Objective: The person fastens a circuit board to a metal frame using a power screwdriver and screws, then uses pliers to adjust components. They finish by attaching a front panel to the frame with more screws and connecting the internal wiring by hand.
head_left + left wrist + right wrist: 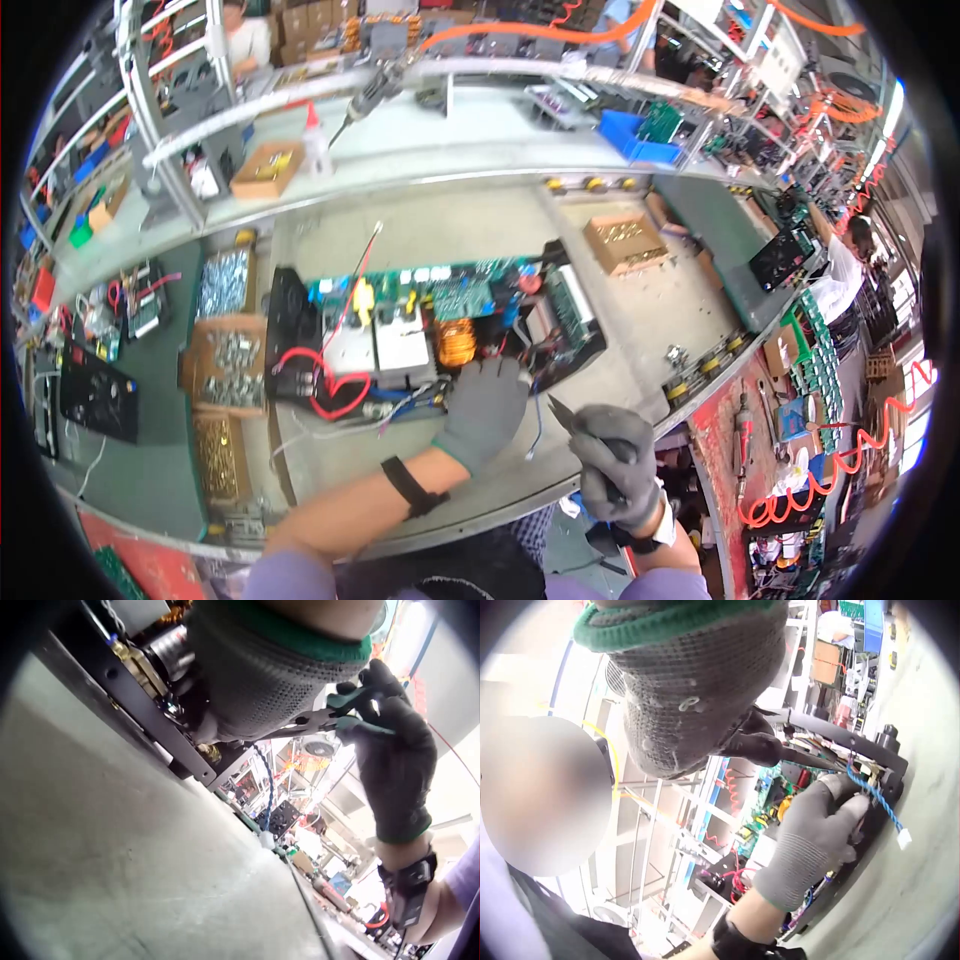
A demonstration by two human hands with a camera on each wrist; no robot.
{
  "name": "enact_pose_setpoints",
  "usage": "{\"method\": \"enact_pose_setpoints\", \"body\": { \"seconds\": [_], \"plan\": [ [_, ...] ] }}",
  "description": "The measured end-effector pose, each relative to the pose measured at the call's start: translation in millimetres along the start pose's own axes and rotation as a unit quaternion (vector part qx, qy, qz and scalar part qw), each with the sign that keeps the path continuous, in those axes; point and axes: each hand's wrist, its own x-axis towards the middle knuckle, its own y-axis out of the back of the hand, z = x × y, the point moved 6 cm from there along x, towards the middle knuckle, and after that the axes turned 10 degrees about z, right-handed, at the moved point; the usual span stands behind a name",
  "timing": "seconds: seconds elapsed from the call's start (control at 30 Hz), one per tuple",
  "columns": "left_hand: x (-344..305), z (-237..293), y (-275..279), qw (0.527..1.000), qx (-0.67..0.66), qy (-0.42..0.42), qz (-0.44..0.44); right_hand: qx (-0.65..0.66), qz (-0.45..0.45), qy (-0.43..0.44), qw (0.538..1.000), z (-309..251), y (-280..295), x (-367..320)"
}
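Observation:
A black chassis holding green boards, a copper coil and wires lies before the person. The gloved left hand reaches over its near edge, fingertips down among the parts; what they touch is hidden in the head view. In the right wrist view the left fingers are bent at the chassis edge beside a twisted blue cable with a white plug. The gloved right hand grips pliers with teal handles, their tips pointing toward the left hand, close to the chassis edge.
Cardboard boxes of small metal parts stand left of the chassis, another box at its back right. A red loop of wire lies over the chassis. A power screwdriver hangs beyond. Another black unit sits far left.

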Motion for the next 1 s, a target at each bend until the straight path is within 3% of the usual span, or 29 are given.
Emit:
{"method": "enact_pose_setpoints", "body": {
  "seconds": [0.07, 0.13, 0.3, 0.33, 0.4, 0.5, 0.67, 0.77, 0.83, 0.93, 0.97, 1.0],
  "plan": [
    [8, 6, -8, 0.999, 0.031, 0.015, -0.038, -0.034, 0.031, 0.001, 0.999, 7, 20, -4],
    [12, 8, -7, 0.999, 0.034, 0.002, 0.001, -0.146, 0.016, 0.014, 0.989, 24, 38, -1],
    [7, 6, -8, 0.999, 0.018, -0.005, 0.028, -0.272, 0.004, -0.176, 0.946, 152, 74, -46],
    [6, 8, -7, 0.999, 0.02, -0.009, 0.024, -0.277, 0.013, -0.179, 0.944, 169, 76, -48],
    [9, 11, 0, 0.999, 0.021, -0.027, 0.023, -0.362, -0.048, -0.231, 0.902, 207, 81, -55],
    [12, 7, -3, 0.999, 0.005, 0.018, -0.047, -0.377, -0.091, -0.328, 0.861, 247, 79, -63],
    [10, 4, -16, 0.999, 0.022, 0.015, -0.035, -0.32, -0.12, -0.348, 0.873, 263, 62, -76],
    [13, 8, -9, 1.0, 0.023, -0.005, 0.017, -0.284, -0.097, -0.374, 0.877, 259, 69, -80],
    [13, 8, -6, 0.998, 0.029, -0.021, 0.047, -0.328, -0.043, -0.34, 0.88, 243, 92, -82],
    [11, 6, -8, 0.997, 0.031, -0.05, 0.044, -0.418, 0.038, -0.299, 0.857, 223, 146, -103],
    [11, 4, -7, 0.997, 0.043, -0.049, 0.029, -0.447, 0.067, -0.306, 0.838, 228, 171, -125],
    [12, 4, -7, 0.997, 0.056, -0.049, 0.014, -0.5, 0.065, -0.356, 0.787, 224, 194, -136]
  ]
}}
